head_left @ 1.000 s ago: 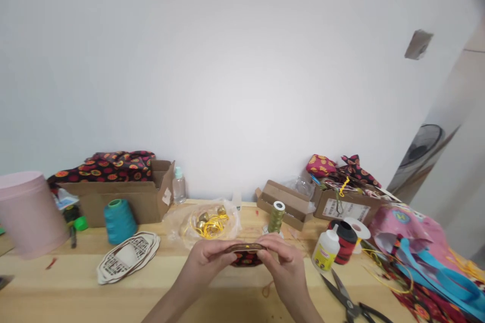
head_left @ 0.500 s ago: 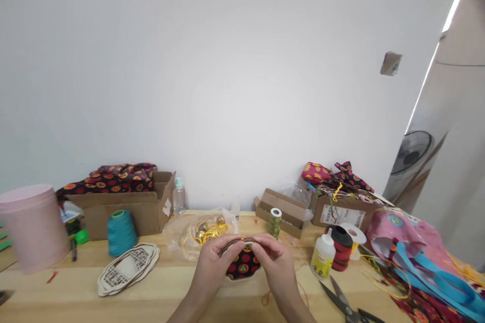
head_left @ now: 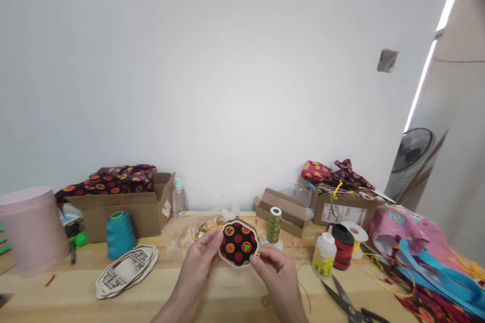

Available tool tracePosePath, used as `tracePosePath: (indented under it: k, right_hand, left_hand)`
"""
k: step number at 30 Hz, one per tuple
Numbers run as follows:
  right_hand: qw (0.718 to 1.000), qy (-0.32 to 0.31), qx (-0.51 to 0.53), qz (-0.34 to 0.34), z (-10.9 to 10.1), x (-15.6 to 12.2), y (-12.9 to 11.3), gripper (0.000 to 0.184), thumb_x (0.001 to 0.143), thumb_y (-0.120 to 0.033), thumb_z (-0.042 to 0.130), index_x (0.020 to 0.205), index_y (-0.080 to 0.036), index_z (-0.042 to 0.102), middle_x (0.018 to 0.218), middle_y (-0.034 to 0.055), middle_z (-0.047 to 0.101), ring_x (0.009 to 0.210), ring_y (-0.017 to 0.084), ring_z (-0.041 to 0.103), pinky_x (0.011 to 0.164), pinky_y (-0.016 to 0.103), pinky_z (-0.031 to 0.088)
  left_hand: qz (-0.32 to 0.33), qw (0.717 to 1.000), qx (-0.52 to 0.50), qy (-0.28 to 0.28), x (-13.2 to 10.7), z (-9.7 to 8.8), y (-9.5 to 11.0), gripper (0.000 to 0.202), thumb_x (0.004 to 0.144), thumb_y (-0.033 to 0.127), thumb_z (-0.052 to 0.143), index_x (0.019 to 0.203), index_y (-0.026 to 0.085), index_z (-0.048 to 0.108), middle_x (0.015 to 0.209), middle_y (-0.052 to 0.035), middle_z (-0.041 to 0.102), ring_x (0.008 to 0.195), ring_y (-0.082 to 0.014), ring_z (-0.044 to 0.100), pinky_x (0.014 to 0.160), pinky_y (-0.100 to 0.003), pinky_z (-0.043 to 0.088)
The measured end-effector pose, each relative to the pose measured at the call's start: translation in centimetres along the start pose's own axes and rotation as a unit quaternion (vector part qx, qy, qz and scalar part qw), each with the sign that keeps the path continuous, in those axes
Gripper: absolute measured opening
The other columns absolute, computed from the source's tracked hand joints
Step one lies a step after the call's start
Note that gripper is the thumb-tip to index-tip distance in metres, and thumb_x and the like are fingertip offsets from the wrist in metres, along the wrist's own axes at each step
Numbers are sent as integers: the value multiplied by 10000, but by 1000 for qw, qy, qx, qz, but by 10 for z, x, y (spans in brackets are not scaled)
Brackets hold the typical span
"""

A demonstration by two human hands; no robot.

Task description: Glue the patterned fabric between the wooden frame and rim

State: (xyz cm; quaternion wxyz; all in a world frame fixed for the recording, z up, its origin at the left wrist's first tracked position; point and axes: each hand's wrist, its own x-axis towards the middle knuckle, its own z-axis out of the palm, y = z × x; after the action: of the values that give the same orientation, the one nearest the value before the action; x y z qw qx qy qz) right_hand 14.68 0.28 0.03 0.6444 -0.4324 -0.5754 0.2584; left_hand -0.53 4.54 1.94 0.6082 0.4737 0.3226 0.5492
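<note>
A scallop-edged plaque (head_left: 238,243), faced in black fabric with red, orange and green round motifs and rimmed in pale wood, is held up above the table. My left hand (head_left: 202,262) pinches its left edge between thumb and fingers. At its lower right edge, my right hand (head_left: 276,272) grips with the thumb in front and the fingers behind. A bit of yellow cord shows by the right thumb. Behind the plaque lie brass bells (head_left: 202,228) with yellow cord on a clear plastic bag (head_left: 178,234), partly hidden.
Cut wooden plaques (head_left: 127,272) and a teal thread cone (head_left: 120,234) lie left. An olive thread spool (head_left: 274,224) stands behind my right hand. Rightward are a glue bottle (head_left: 324,252), a red ribbon roll (head_left: 343,247), open scissors (head_left: 346,303) and blue ribbon (head_left: 428,267). Cardboard boxes (head_left: 125,212) line the wall.
The plaque has been raised and turned so its fabric face shows more fully. My hands have moved from its top edge to its left and lower right edges.
</note>
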Motion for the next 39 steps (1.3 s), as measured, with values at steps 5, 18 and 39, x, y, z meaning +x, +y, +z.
tracePosePath:
  k: [5,18,39]
  right_hand:
    - [989,10,-78,-123,-11,-2,-11,61,687,-170,634,691,-187,692,668,61,665,652,202,579,642,328,428]
    - [958,-8,-137,-250,-6,0,-14,108,726,-119,636,788,-201,667,652,26,679,609,171,582,593,299,437]
    - [962,-22,-90,-259,-10,1,-21,158,707,-85,636,789,-210,687,628,36,681,569,168,566,557,290,449]
  left_hand:
    - [26,994,106,-21,10,-23,7,234,567,325,752,761,197,726,793,-48,737,784,-184,639,746,-236,489]
    - [97,963,248,-41,5,-44,-5,99,615,319,702,671,243,732,844,-65,716,868,-249,615,835,-341,465]
    - [148,972,180,42,2,-16,13,248,566,466,701,711,267,721,829,-84,703,915,-288,609,788,-373,496]
